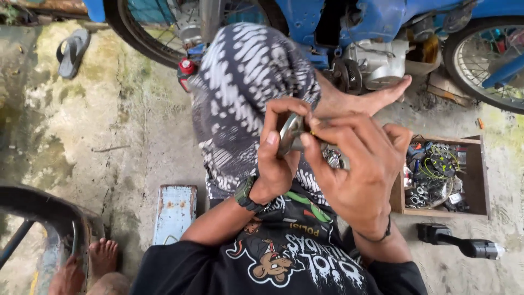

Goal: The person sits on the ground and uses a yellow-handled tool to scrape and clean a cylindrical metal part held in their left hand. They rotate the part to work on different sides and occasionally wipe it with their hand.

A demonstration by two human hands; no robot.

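Metal disc (290, 134): round, silvery, held above the lap, in front of a patterned knee.
Left hand (275, 158): fingers curled around disc.
Right hand (355, 169): fingers pinching disc's edge.
Wooden box (480, 180): parts and wires, right, on floor.

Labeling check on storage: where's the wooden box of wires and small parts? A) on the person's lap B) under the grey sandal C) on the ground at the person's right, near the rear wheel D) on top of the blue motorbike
C: the wooden box sits on the concrete ground beside the right hand, below the wheel.
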